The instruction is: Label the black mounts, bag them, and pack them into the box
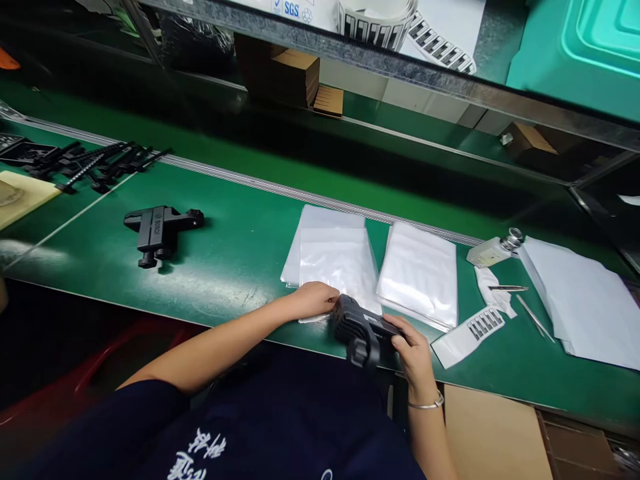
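At the 6 o'clock edge of the green table [240,260], the right hand [414,352] is closed around a black ribbed plastic part [359,328], holding it from the part's 3 o'clock side. The left hand [313,300] lies curled at the part's 10 o'clock, on the near edge of a stack of clear plastic bags [337,257]; I cannot tell whether it pinches a bag. A second black plastic part [160,230] lies well apart at 9 o'clock.
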### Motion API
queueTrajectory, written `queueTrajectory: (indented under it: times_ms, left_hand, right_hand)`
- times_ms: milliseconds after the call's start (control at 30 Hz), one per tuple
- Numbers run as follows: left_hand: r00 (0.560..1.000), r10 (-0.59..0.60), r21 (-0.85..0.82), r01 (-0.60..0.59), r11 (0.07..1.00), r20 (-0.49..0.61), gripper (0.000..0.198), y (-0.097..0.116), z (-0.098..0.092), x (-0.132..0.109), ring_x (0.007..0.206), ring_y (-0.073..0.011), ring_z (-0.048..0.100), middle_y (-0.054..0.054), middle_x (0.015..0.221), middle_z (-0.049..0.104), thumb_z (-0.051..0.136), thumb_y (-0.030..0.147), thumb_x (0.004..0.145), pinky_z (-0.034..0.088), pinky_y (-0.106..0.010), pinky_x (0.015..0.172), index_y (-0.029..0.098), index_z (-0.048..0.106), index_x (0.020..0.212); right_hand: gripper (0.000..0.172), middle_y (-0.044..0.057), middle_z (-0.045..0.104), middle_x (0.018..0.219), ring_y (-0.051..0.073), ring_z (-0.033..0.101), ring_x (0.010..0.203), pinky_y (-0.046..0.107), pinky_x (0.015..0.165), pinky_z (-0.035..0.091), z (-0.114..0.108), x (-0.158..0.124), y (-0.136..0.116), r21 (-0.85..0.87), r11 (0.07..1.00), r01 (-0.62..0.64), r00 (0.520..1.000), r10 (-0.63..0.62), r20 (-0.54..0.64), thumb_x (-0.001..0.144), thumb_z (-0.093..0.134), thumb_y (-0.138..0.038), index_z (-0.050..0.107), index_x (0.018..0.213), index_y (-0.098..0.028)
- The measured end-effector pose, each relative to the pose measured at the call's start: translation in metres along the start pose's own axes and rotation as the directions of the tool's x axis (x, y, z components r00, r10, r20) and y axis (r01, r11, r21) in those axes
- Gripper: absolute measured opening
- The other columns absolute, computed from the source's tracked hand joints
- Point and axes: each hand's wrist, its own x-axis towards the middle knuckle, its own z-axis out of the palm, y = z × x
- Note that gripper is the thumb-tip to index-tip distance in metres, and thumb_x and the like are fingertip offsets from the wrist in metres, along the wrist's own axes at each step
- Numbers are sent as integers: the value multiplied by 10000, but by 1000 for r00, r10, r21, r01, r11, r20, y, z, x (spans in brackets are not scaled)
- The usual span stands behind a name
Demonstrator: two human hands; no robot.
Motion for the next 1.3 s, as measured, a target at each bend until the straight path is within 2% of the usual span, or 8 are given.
queueTrajectory:
  times_ms: [167,400,600,767,967,1100,1200,1300]
  left_hand:
    - [999,23,-51,-22,998,23,190,-2,-9,-8,768,-167,630,3,809,696,492,229,864,382,-226,626,198,658,776]
    - [979,21,36,-14,999,-201,263,39,-7,-21,929,-217,643,-58,1023,689,353,246,960,453,-300,795,196,600,1033]
    - [987,94,40,-89,995,-130,316,50,-27,-32,776,-203,665,-2,866,682,368,215,943,463,-285,722,220,475,1240]
    - [976,196,-3,-197,980,-92,332,74,-29,-21,821,-214,670,-28,929,698,411,212,931,472,-291,728,203,480,1255]
    - [786,617,142,-607,782,-37,347,126,18,-8,978,-272,665,-98,1062,708,448,182,912,491,-369,828,217,562,1237]
    - [664,747,67,-744,665,-48,425,110,-5,-31,1107,-242,624,-111,1170,687,436,257,962,452,-354,986,183,455,1380]
    - [804,581,107,-571,814,-126,440,75,-49,-51,1337,-246,450,-111,1400,543,450,207,942,284,-390,1145,184,450,1382]
    - [953,299,141,-301,943,39,413,42,-75,-59,1150,-315,593,-117,1208,659,644,240,796,382,-435,1048,181,589,1201]
  right_hand:
    - [358,95,692,1074,261,643,999,395,859,527,0,-1,2,-100,993,-59,994,50,-93,841,642,-461,717,1095,-221]
    - [370,93,657,1093,252,634,1008,401,863,532,7,-5,-12,-339,939,61,989,-102,-106,861,636,-396,650,1196,-237]
    - [371,121,640,1113,276,611,1044,462,908,509,23,-2,-23,-444,895,33,931,-189,-312,907,577,-403,613,1219,-206]
    - [381,152,625,1122,295,588,1051,503,907,506,52,7,-14,-507,843,183,920,-328,-213,927,543,-373,574,1260,-190]
    - [348,96,663,1096,295,627,1030,503,931,514,75,45,1,-440,794,420,900,-426,92,904,571,-358,602,1247,-308]
    - [417,82,668,1118,311,617,1084,586,1059,417,66,52,-17,-419,683,598,801,-499,331,895,595,-319,562,1311,-323]
    - [410,102,658,1176,301,595,1143,569,1059,425,63,44,-41,-412,625,663,748,-534,394,925,549,-287,546,1334,-268]
    - [365,75,681,1163,245,606,1138,496,1071,424,68,39,-63,-366,558,745,660,-536,526,933,559,-255,573,1295,-292]
